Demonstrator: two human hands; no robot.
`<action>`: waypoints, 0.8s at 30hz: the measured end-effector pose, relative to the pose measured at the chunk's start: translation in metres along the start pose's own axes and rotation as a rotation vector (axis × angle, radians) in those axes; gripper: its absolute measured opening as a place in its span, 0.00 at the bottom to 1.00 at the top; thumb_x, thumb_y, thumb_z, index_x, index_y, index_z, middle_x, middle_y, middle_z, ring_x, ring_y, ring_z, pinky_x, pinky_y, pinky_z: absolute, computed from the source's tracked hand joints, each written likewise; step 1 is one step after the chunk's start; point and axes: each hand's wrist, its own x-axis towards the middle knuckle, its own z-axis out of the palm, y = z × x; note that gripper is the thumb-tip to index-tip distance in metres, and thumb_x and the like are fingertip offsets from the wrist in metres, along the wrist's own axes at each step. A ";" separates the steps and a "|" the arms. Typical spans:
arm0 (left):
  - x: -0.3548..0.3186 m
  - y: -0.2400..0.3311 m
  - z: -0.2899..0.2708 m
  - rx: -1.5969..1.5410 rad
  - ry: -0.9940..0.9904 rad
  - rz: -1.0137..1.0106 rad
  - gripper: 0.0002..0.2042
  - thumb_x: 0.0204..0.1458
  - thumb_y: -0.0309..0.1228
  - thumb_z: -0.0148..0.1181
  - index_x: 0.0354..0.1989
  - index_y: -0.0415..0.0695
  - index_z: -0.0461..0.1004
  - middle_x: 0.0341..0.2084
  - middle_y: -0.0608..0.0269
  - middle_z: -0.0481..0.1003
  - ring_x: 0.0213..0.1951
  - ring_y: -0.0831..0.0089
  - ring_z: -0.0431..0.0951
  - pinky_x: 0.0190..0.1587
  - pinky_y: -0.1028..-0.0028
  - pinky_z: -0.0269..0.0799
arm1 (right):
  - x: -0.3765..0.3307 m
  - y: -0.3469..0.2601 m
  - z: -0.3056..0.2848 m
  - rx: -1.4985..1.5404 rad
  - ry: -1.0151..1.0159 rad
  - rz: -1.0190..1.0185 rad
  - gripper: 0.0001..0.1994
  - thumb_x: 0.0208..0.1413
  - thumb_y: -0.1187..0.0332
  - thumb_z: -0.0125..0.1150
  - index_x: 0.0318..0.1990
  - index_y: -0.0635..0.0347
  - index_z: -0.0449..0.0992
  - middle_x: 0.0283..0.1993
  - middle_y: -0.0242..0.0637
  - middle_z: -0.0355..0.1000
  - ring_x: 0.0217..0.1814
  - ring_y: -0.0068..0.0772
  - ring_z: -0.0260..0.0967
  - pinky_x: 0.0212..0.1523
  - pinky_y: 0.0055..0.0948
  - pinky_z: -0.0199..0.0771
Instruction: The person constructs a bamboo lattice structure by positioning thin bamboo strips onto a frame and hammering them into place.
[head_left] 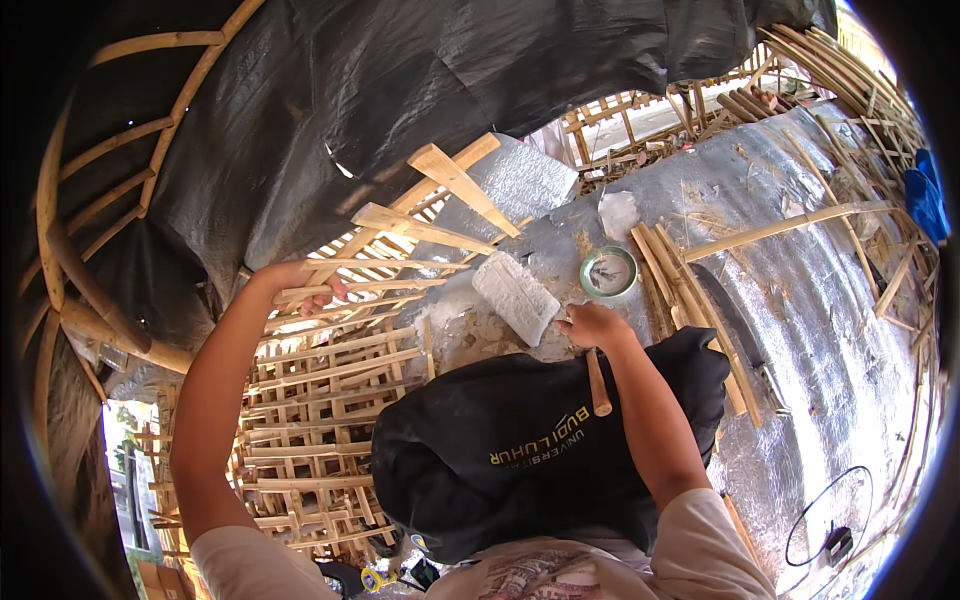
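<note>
My left hand [318, 292] is at the left, its fingers curled round a thin bamboo strip [385, 286] above a lattice of bamboo slats [320, 440]. Wider split bamboo pieces [425, 228] fan out beyond it. My right hand [594, 326] is closed on a tool with a wooden handle [598, 385]. The handle's end sticks out below the fist toward me; the tool's other end is hidden. Just left of that hand lies a rough, pale grey block [516, 297]. A round green-rimmed tin [608, 272] sits beyond the hand. Black printed cloth [540, 440] covers my lap.
Silvery sheeting [790, 330] spreads to the right, with bamboo lengths [690, 310] lying on it. Black sheeting [400, 90] hangs ahead, beside a bent bamboo frame [50, 200] at the left. A black cable [838, 540] lies at the lower right; blue cloth [926, 195] hangs far right.
</note>
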 end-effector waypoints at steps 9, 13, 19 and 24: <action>0.044 0.060 -0.009 0.185 -0.250 -0.111 0.11 0.56 0.35 0.58 0.35 0.38 0.77 0.14 0.67 0.65 0.16 0.78 0.64 0.20 0.74 0.64 | -0.006 0.003 0.000 0.013 -0.022 -0.032 0.26 0.61 0.47 0.51 0.50 0.64 0.72 0.46 0.55 0.75 0.52 0.57 0.72 0.51 0.50 0.73; 0.069 0.063 -0.004 0.257 -0.095 0.047 0.11 0.59 0.34 0.53 0.36 0.38 0.75 0.14 0.67 0.65 0.16 0.77 0.63 0.21 0.73 0.64 | -0.003 0.005 0.001 0.027 -0.033 -0.007 0.25 0.61 0.48 0.52 0.50 0.64 0.72 0.45 0.54 0.76 0.52 0.57 0.73 0.50 0.50 0.73; 0.097 0.057 0.013 0.317 -0.140 0.032 0.09 0.61 0.35 0.47 0.36 0.43 0.69 0.18 0.67 0.68 0.18 0.77 0.66 0.26 0.70 0.72 | 0.003 0.001 -0.001 0.046 -0.029 0.009 0.25 0.60 0.49 0.53 0.50 0.64 0.72 0.44 0.53 0.76 0.50 0.57 0.73 0.49 0.50 0.73; 0.105 0.048 0.021 0.178 -0.146 0.074 0.10 0.62 0.38 0.46 0.37 0.46 0.68 0.18 0.69 0.67 0.19 0.78 0.66 0.26 0.71 0.71 | 0.006 0.000 -0.002 0.026 -0.051 0.003 0.25 0.60 0.49 0.53 0.50 0.64 0.72 0.43 0.54 0.76 0.49 0.58 0.73 0.49 0.50 0.74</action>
